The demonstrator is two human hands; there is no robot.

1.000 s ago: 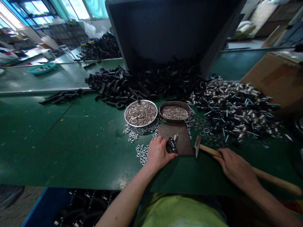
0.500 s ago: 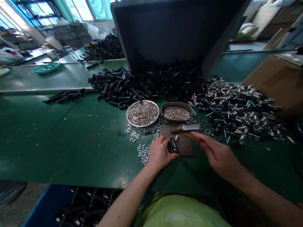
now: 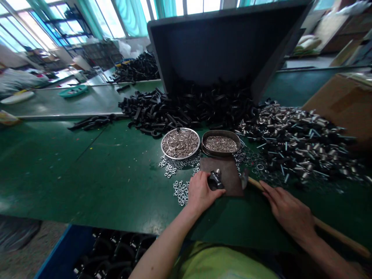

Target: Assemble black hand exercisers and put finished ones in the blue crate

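My left hand (image 3: 201, 192) grips a small black part with a metal sleeve (image 3: 216, 179) and holds it on a dark brown square plate (image 3: 229, 173). A wooden-handled hammer (image 3: 252, 182) lies on the green table to the right of the plate, its metal head beside the plate's edge. My right hand (image 3: 289, 210) rests over the hammer's handle with the fingers curled on it. Loose silver washers (image 3: 180, 189) lie just left of my left hand.
Behind the plate stand a round tray of metal pins (image 3: 180, 143) and an oval tin of small screws (image 3: 221, 143). Farther back lie a heap of black handles (image 3: 188, 106) under a tilted dark bin (image 3: 221, 42), a pile of metal-sleeved parts (image 3: 299, 135) and a cardboard box (image 3: 345, 102).
Half a second ago my right hand held the hammer raised over the part; now the hammer lies back on the table right of the plate. My left hand has kept hold of the part.
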